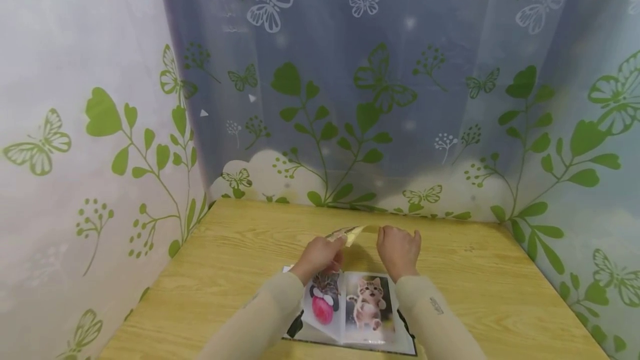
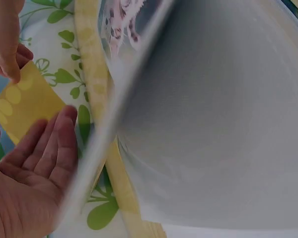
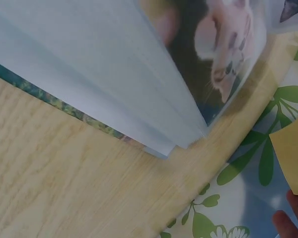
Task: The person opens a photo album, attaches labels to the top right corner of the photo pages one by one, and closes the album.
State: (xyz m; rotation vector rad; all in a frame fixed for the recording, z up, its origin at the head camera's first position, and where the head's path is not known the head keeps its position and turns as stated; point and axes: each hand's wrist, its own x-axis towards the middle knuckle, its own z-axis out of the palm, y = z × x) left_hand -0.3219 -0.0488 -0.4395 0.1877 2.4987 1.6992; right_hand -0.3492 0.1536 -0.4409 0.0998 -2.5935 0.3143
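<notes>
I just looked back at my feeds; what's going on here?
A person's right hand pinches a corner of a yellow sheet, with the left hand at its other end; whether that one grips too is unclear. The sheet is held up, apart from the photo album, which lies open on the wooden table and shows cat pictures.

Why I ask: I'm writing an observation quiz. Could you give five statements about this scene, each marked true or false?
1. The photo album lies open on the table. True.
2. Both hands lie flat on the album. False: the left hand and right hand hold a yellow sheet.
3. The album's right-hand page shows a puppy. False: it shows a kitten photo.
4. Pale sleeves cover the forearms. True.
5. The backdrop is printed with butterflies. True.
</notes>
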